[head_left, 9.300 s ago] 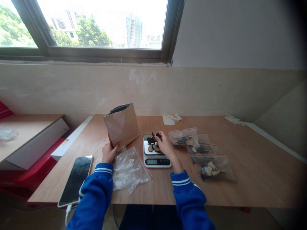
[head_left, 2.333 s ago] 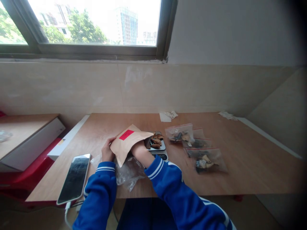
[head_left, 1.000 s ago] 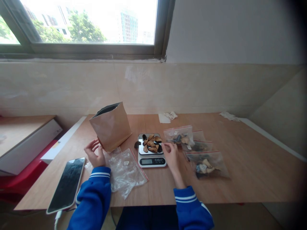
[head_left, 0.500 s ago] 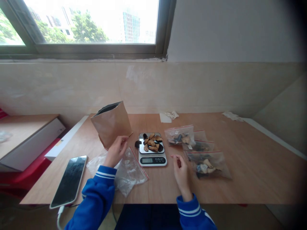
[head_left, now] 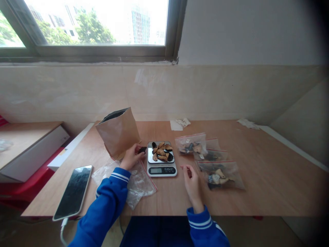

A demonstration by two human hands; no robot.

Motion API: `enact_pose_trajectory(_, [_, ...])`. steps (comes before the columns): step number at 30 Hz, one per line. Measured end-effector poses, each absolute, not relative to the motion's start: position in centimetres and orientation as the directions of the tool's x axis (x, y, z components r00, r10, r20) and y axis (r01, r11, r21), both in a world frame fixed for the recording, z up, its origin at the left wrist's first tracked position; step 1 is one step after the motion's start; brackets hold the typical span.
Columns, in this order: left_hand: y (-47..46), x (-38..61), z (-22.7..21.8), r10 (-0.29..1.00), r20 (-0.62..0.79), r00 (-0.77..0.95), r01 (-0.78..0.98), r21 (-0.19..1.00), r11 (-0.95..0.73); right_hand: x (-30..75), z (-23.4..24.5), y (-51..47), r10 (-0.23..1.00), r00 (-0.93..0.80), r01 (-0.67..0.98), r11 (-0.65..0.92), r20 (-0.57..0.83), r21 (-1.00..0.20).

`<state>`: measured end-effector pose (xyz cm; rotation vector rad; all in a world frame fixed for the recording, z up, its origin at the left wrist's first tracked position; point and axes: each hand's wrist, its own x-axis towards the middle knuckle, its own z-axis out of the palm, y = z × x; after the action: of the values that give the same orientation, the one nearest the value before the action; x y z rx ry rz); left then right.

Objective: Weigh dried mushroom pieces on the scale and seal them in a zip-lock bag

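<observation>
On the steel plate of a white kitchen scale [head_left: 161, 171] lies a heap of dried tan and black pieces [head_left: 161, 153]. Just left of the plate, my left hand [head_left: 132, 156] has its fingertips closed on a dark dried piece [head_left: 142, 150]. Under that wrist are flat clear zip bags [head_left: 140, 183] with red seams. My right hand [head_left: 192, 183] rests on the table right of the scale, its fingers loosely curled, with no held thing visible. Beside it are filled zip bags [head_left: 231, 171] holding similar pieces.
Behind my left hand stands an open brown paper bag [head_left: 119, 132]. A phone [head_left: 73, 192] on a white cable lies at the table's left. Crumpled tissue [head_left: 183, 122] and more white paper [head_left: 248, 124] lie along the back edge, below the wall and window.
My left hand has moved right and forward from beside the paper bag and closed on the dark piece by the scale. My right hand has stayed in about the same place.
</observation>
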<state>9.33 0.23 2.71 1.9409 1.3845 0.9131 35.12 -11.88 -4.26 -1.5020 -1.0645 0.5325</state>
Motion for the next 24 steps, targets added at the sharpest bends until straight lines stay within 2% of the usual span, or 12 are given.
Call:
enact_pose_trajectory(4, [0.1, 10.0, 3.3, 0.964, 0.242, 0.107, 0.459, 0.849, -0.264, 35.2, -4.4, -11.8, 0.849, 0.477, 0.325, 0.070, 0.227, -0.943])
enact_pose_trajectory(9, [-0.6, 11.4, 3.7, 0.949, 0.287, 0.132, 0.377, 0.871, -0.316, 35.2, -4.6, -11.8, 0.850, 0.472, 0.338, 0.072, 0.236, -0.938])
enact_pose_trajectory(18, [-1.4, 13.2, 1.8, 0.991, 0.111, 0.069, 0.329, 0.936, -0.128, 35.1, -4.4, -11.9, 0.856, 0.465, 0.341, 0.063, 0.226, -0.938])
enact_pose_trajectory(21, [-1.5, 13.2, 1.7, 0.989, 0.125, 0.074, 0.336, 0.931, -0.142, 35.1, -4.4, -11.8, 0.855, 0.466, 0.338, 0.067, 0.229, -0.939])
enact_pose_trajectory(24, [-1.9, 13.0, 1.9, 0.978, 0.186, 0.097, 0.427, 0.880, -0.210, 35.1, -4.5, -11.8, 0.856, 0.461, 0.346, 0.071, 0.235, -0.935])
